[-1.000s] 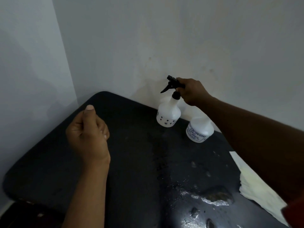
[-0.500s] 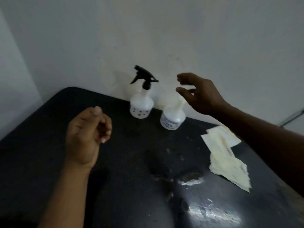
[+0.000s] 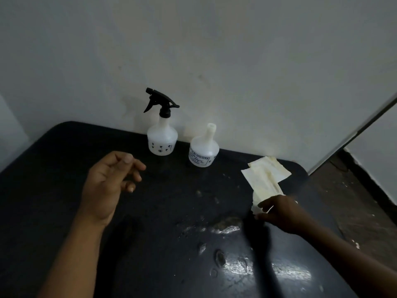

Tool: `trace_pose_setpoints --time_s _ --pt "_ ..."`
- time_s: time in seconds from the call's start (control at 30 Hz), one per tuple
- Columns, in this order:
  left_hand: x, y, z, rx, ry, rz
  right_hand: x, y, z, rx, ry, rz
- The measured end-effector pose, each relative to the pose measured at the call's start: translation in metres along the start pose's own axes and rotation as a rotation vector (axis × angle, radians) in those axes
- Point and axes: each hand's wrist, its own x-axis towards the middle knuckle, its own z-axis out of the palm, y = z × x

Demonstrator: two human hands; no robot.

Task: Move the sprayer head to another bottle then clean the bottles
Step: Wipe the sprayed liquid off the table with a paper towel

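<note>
Beyond the hands, sprayer bottle (image 3: 162,138) and bare-necked bottle (image 3: 204,151), left hand (image 3: 107,186) loose, right hand (image 3: 281,214) pinching cloth (image 3: 266,175)

I work in a bare indoor corner, likely a home utility area: stained white walls (image 3: 236,50) fill the upper frame, a wet black table (image 3: 64,168) spans the lower frame, rough dark floor (image 3: 354,201) at right.

Single head-worn view, angled forward and down over the wet black desk (image 3: 163,201) toward a white wall (image 3: 236,50); left hand (image 3: 107,186) and right hand (image 3: 281,211) close below.
</note>
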Motion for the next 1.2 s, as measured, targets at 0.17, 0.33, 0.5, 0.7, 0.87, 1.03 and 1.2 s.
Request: trace_pose_setpoints --time_s 0.17,0.33,0.5,0.7,0.87,1.03,1.2 --pt "0.001 0.006 -0.012 0.010 0.105 0.042 0.004 -0.005 0.023 -0.204 0.127 -0.012" --pt "0.003 0.009 -0.024 0.001 0.264 0.081 0.007 -0.035 0.020 -0.188 0.197 0.058" --pt "0.004 0.009 -0.028 0.026 0.350 0.132 0.017 -0.095 -0.004 0.381 0.334 0.027" --pt "0.004 0.008 -0.037 0.022 0.396 0.158 0.025 -0.148 0.020 0.512 0.036 -0.181" --pt "0.006 0.008 -0.043 -0.003 0.476 0.179 0.022 -0.129 0.042 0.409 0.340 -0.264" --pt "0.006 0.010 -0.044 -0.051 0.500 0.200 0.024 -0.115 0.086 -0.037 0.025 -0.439" --pt "0.007 0.013 -0.046 -0.175 0.551 0.197 0.058 -0.156 0.080 -0.032 0.045 -0.405"
